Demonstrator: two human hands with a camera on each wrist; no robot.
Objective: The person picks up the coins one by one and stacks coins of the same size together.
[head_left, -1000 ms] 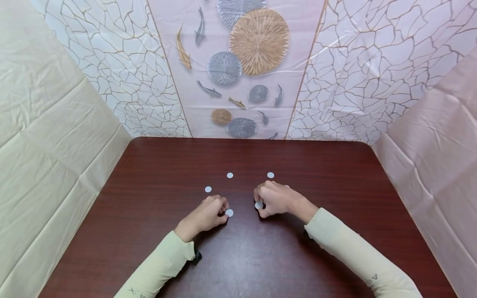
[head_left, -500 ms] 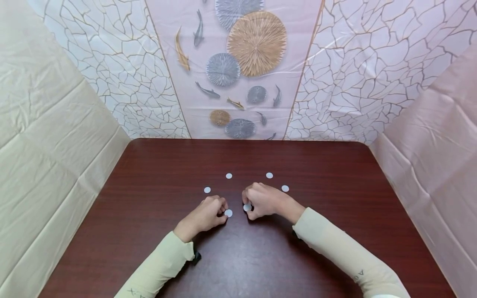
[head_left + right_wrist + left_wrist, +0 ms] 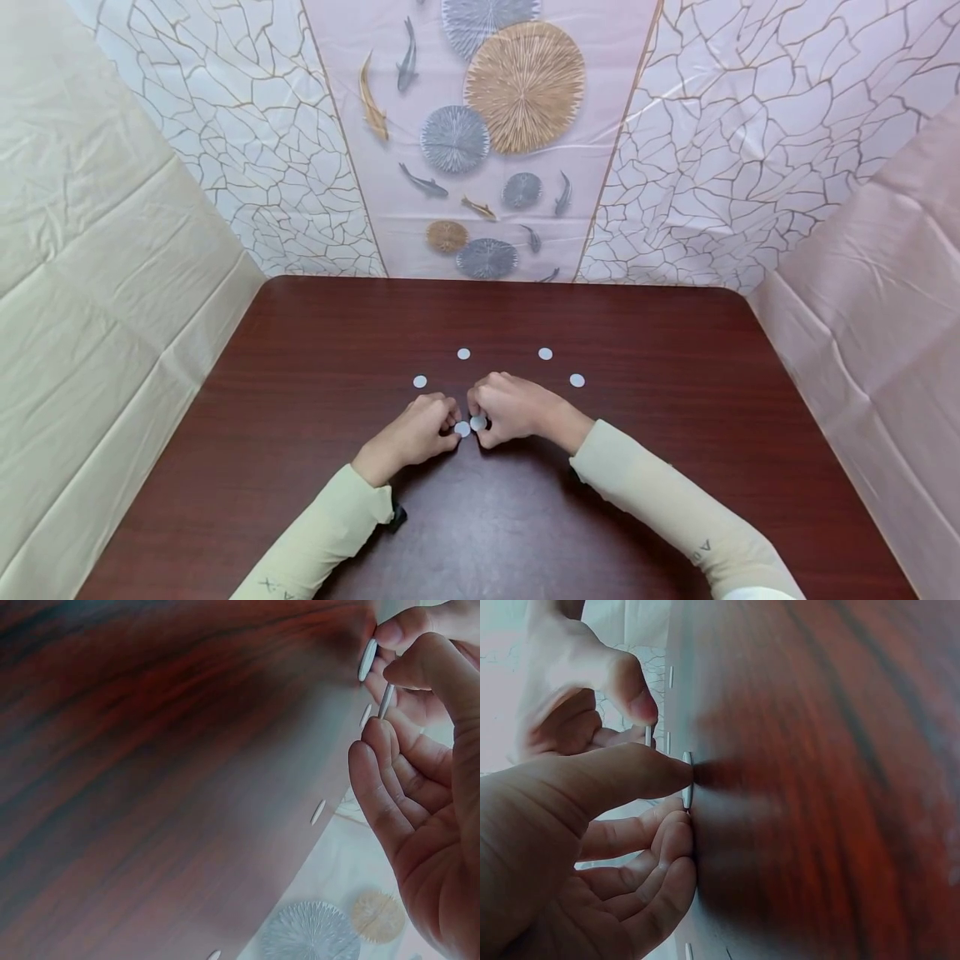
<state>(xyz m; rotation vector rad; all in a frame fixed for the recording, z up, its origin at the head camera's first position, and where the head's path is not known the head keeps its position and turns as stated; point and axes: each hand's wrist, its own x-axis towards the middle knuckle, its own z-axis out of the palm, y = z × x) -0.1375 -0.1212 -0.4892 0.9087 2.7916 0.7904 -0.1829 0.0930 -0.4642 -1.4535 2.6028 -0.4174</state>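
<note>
My left hand (image 3: 418,427) rests at the middle of the table and pinches a flat white disc (image 3: 462,429) by its edges, thumb on the near side. The left wrist view shows that disc (image 3: 688,780) low against the tabletop. Close on its right, my right hand (image 3: 517,407) pinches a second white disc (image 3: 477,422) between thumb and fingertips. In the right wrist view this second disc (image 3: 386,701) is tilted and appears raised off the table. The two discs are almost side by side; whether they touch I cannot tell.
Beyond the hands, several more white discs lie spread in an arc: a far left disc (image 3: 464,354), a left disc (image 3: 420,382), a far right disc (image 3: 545,354) and a right disc (image 3: 577,381). Patterned cloth (image 3: 487,167) hangs behind the dark wooden table (image 3: 337,325).
My right hand has moved left with its disc, up to the disc in my left hand. The right disc of the arc has come into full view. My left hand has stayed in place.
</note>
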